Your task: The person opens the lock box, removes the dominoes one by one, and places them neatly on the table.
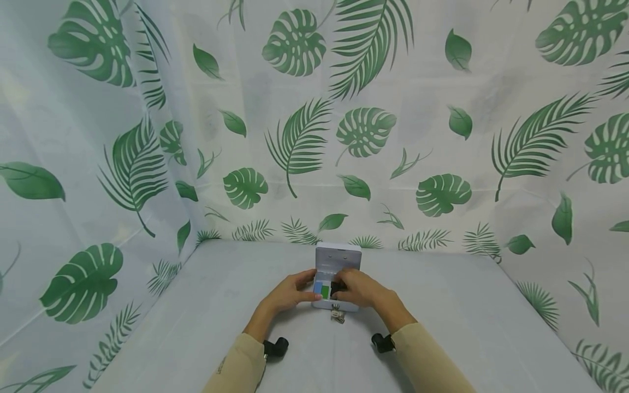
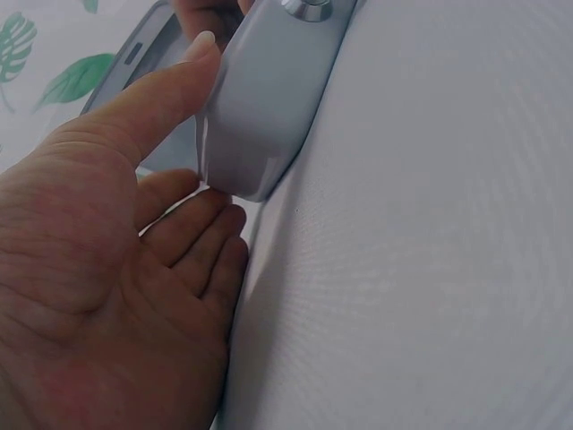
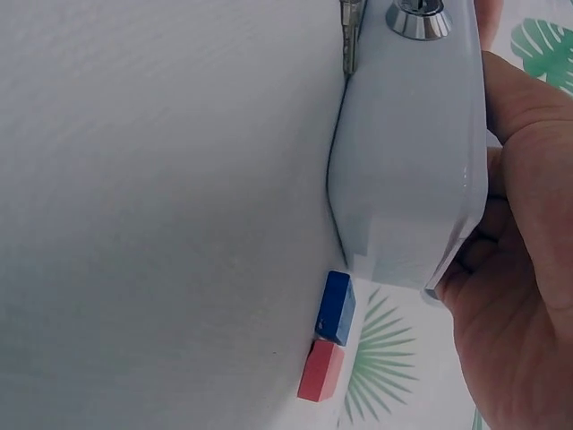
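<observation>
A small light-grey cash box stands on the table with its lid raised at the back. Inside lie a blue piece and a green piece. My left hand is at the box's left side, thumb over the rim and fairly straight fingers along the outside, as the left wrist view shows. My right hand reaches into the right part of the box, its fingers and thumb around a black piece; the fingertips are partly hidden. In the right wrist view its fingers disappear behind the box wall.
Keys hang at the lock on the box's front. Beyond the box's right side, a blue block and a red block lie end to end on the table. A leaf-patterned curtain closes off the back.
</observation>
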{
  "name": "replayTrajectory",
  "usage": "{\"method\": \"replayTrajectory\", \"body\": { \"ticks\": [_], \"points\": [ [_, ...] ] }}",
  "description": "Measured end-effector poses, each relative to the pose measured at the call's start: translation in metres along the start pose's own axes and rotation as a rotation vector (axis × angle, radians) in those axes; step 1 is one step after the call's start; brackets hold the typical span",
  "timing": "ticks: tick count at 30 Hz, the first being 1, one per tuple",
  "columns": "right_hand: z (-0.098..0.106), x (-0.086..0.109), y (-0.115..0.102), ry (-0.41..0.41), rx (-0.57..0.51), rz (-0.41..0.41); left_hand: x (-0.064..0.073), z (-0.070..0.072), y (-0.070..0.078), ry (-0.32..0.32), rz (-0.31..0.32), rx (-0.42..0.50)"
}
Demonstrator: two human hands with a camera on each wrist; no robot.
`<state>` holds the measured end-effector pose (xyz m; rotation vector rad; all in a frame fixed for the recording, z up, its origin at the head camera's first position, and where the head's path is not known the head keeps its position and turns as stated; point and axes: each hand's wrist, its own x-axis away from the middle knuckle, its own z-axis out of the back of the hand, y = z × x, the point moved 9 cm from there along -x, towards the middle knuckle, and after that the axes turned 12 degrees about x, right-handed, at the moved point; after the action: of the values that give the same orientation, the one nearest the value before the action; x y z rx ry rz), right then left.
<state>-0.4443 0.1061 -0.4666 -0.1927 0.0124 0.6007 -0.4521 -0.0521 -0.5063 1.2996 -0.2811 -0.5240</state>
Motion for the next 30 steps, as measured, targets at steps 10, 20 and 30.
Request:
{"method": "replayTrajectory", "body": {
  "ticks": [10, 20, 30],
  "points": [
    [0.001, 0.001, 0.001, 0.054, 0.004, 0.013, 0.001, -0.001, 0.003, -0.002, -0.005, 0.020],
    [0.007, 0.004, 0.004, 0.096, -0.011, -0.007, 0.001, -0.001, 0.002, 0.002, 0.004, 0.021],
    [0.014, 0.009, 0.008, 0.126, 0.015, -0.044, 0.002, -0.001, 0.002, 0.008, 0.014, 0.014]
  ]
}}
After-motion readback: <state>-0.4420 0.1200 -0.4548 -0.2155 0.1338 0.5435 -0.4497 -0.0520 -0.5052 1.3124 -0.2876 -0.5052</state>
